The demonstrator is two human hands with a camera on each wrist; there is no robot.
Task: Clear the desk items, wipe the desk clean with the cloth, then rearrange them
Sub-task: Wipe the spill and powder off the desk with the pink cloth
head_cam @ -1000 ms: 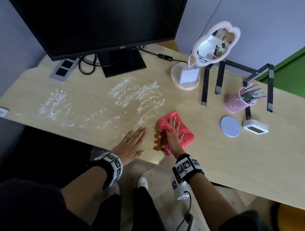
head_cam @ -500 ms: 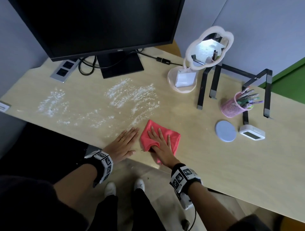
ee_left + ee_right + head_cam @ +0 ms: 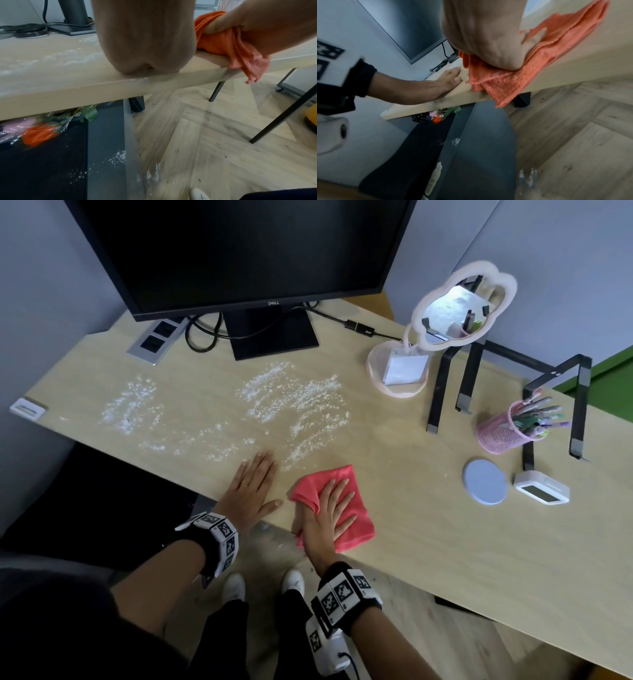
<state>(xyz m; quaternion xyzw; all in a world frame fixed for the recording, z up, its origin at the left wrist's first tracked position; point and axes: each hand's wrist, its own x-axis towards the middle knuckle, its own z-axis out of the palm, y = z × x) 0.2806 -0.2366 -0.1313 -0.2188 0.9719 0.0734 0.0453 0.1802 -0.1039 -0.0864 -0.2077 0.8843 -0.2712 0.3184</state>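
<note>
A pink-red cloth (image 3: 322, 479) lies at the front edge of the light wooden desk (image 3: 445, 542), one corner hanging over the edge (image 3: 505, 83). My right hand (image 3: 329, 515) presses on it with fingers straight and spread, and a fold is bunched over the thumb (image 3: 228, 44). Just left of it, my left hand (image 3: 253, 491) rests flat on the bare desk, fingers together. White powder (image 3: 294, 398) is strewn across the desk beyond both hands and further left.
A black monitor (image 3: 239, 251) stands at the back, with a socket panel (image 3: 156, 338) to its left. At the right are a cloud-shaped mirror (image 3: 459, 309), black stand (image 3: 579, 392), pink pen cup (image 3: 503, 433), blue disc (image 3: 484, 481) and white clock (image 3: 541, 491). Powder (image 3: 118, 158) lies on the floor.
My right hand has slid the cloth left and back toward the front edge, closer to my left hand. The brownish wet spot beside the cloth no longer shows. The left hand stays flat.
</note>
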